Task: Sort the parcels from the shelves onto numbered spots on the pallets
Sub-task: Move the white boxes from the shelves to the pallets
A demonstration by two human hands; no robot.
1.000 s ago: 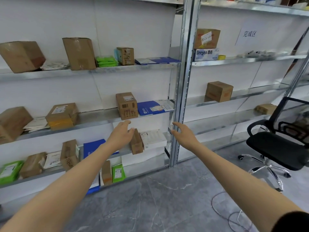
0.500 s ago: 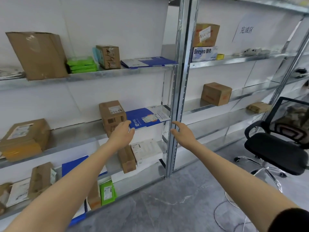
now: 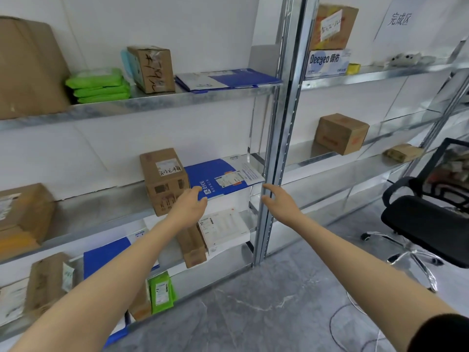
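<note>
A flat blue and white envelope parcel (image 3: 223,177) lies on the middle shelf (image 3: 101,212), beside a small brown carton (image 3: 165,179) with a white label. My left hand (image 3: 190,207) reaches out with fingers relaxed, its fingertips at the envelope's front left edge, holding nothing. My right hand (image 3: 278,199) is spread in the air just in front of the steel upright (image 3: 276,148), to the right of the envelope, and holds nothing. No pallet is in view.
More parcels fill the rack: green pouches (image 3: 99,85), a taped carton (image 3: 152,68), a blue envelope (image 3: 228,78) above, a white box (image 3: 223,224) below. The right bay holds a brown carton (image 3: 341,133). A black office chair (image 3: 429,212) stands at right on the grey floor.
The view has closed in on the rack. Both hands have moved forward and up toward the middle shelf; the left one now reaches the blue envelope's edge.
</note>
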